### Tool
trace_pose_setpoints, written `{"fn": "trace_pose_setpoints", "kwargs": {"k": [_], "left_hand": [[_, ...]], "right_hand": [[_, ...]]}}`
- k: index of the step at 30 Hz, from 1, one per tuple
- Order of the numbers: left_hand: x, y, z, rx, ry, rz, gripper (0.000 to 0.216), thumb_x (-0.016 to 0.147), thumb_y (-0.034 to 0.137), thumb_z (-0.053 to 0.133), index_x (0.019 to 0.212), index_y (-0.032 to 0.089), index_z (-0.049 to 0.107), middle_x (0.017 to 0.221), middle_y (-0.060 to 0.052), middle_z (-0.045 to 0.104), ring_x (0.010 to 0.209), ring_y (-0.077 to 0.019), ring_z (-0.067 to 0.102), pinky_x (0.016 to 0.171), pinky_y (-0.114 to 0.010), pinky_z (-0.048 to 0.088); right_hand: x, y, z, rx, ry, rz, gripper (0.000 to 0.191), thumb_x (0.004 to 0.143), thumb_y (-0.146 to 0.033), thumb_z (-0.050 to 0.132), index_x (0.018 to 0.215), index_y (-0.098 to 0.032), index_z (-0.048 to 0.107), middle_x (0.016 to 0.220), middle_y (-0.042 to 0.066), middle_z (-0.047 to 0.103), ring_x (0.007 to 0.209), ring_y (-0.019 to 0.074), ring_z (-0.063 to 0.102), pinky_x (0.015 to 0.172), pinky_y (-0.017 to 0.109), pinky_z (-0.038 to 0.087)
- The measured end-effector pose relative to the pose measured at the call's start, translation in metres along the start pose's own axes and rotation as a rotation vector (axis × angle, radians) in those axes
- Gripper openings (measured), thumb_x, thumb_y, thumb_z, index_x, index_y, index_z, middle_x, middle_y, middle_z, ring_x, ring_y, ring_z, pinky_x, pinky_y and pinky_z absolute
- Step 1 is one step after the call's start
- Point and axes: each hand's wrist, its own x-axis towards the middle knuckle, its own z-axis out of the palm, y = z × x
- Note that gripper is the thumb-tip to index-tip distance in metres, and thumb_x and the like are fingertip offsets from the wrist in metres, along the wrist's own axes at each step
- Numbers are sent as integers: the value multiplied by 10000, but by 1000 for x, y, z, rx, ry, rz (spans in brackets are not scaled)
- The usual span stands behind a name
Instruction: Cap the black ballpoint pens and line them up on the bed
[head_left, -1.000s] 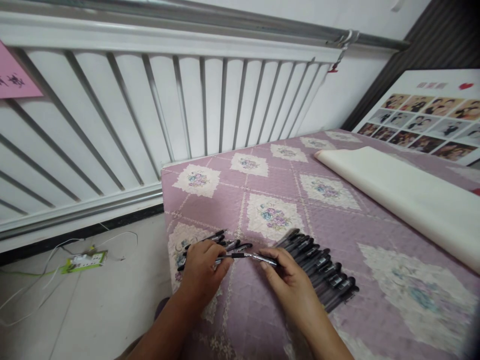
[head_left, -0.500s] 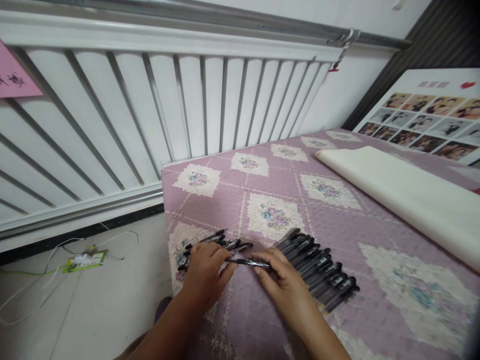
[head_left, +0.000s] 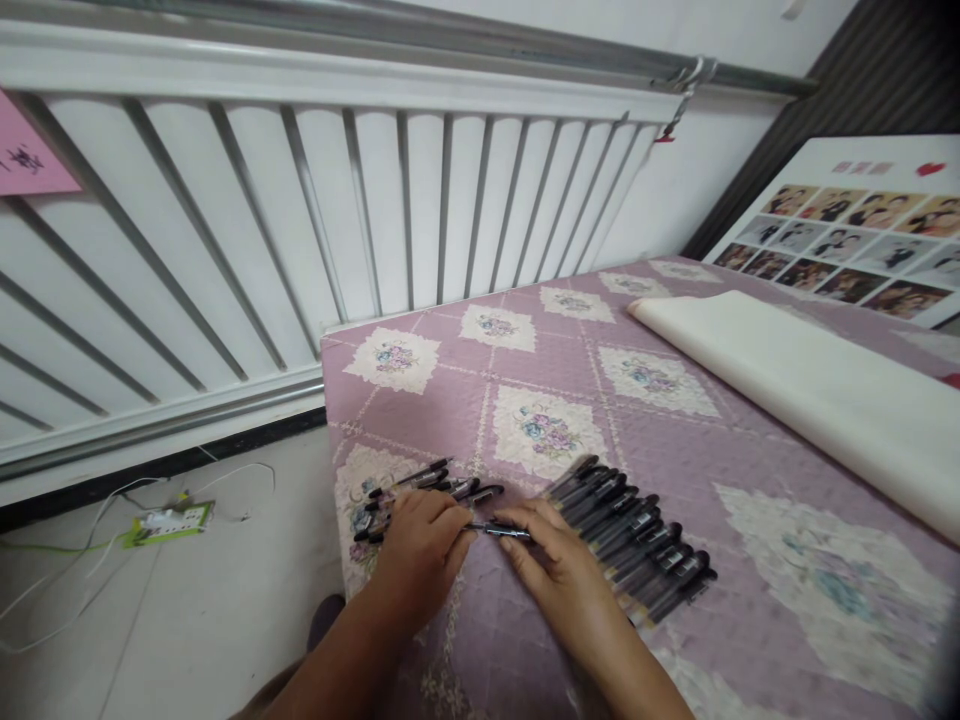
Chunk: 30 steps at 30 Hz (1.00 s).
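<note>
A person's two bare hands work near the front left corner of a bed covered by a mauve quilted bedspread (head_left: 675, 440) with pale floral squares. The left hand (head_left: 420, 555) and the right hand (head_left: 559, 575) meet over a single black pen (head_left: 496, 530), which lies level between them, just above the bedspread. The left hand's fingers are curled, with fingertips pinching the pen's left end. The right hand's fingers are partly curled too, thumb and forefinger closed on the pen's right end.

Just behind the left hand, a loose cluster of black pens (head_left: 435, 482) lies close to the bed's left edge, partly hidden under the knuckles. Just right of the right hand, a neat row of black pens (head_left: 637, 545) lies side by side, running diagonally toward the front edge.

Farther back on the right side of the bed rests a long cream paper roll (head_left: 810, 400). Beyond it, at the far right corner, leans a white photo board (head_left: 862, 230) with small portraits. A white radiator (head_left: 300, 240) runs along the wall behind the bed. On the floor to the left lies a green power strip (head_left: 169, 522) with white cables.
</note>
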Motion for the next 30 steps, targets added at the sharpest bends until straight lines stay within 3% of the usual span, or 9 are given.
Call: {"fn": "trace_pose_setpoints", "kwargs": {"k": [9, 15, 22, 30], "left_hand": [[1, 2, 0, 65, 40, 18, 117, 867, 224, 526, 892, 218, 641, 851, -41, 641, 810, -198, 555, 767, -363, 376], [-1, 0, 2, 15, 3, 32, 143, 859, 194, 519, 962, 229, 614, 901, -44, 644, 841, -196, 578, 786, -357, 394], [-4, 4, 7, -11, -41, 60, 121, 855, 212, 517, 928, 210, 614, 854, -47, 638, 795, -193, 576, 732, -336, 414], [-2, 11, 9, -55, -52, 98, 88, 846, 233, 539, 878, 203, 616, 806, -46, 635, 757, -182, 579, 706, -320, 423]], "right_hand": [[1, -1, 2, 72, 29, 41, 220, 833, -158, 524, 989, -241, 653, 935, 56, 645, 902, 196, 599, 800, 316, 466], [-2, -1, 5, 333, 155, 231, 213, 817, -267, 579, 1021, -231, 627, 993, 57, 664, 941, 213, 606, 842, 343, 469], [-1, -1, 10, 613, 231, 371, 277, 815, -393, 583, 1038, -231, 556, 850, 17, 622, 785, 173, 609, 655, 264, 508], [-5, -2, 8, 302, 210, 337, 271, 850, -391, 521, 1054, -217, 558, 771, 6, 589, 712, 171, 558, 666, 282, 466]]}}
